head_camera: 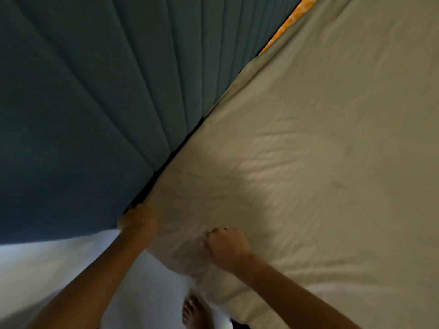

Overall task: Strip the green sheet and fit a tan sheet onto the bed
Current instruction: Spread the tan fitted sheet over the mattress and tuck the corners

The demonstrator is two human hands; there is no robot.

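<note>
The tan sheet (pixel 297 162) lies wrinkled over the bed's corner against the blue headboard (pixel 83 103). Her left hand (pixel 140 219) grips its edge at the gap; her right hand (pixel 225 248) is fisted, bunching the cloth.

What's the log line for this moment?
stage: fitting tan sheet at corner by headboard | left hand: at corner edge, grip unclear | right hand: grips sheet | green sheet: not in view

Headboard (pixel 95 103) tight against tan sheet (pixel 308 162); narrow dark gap (pixel 175 150) between; floor (pixel 59 269) open.
</note>
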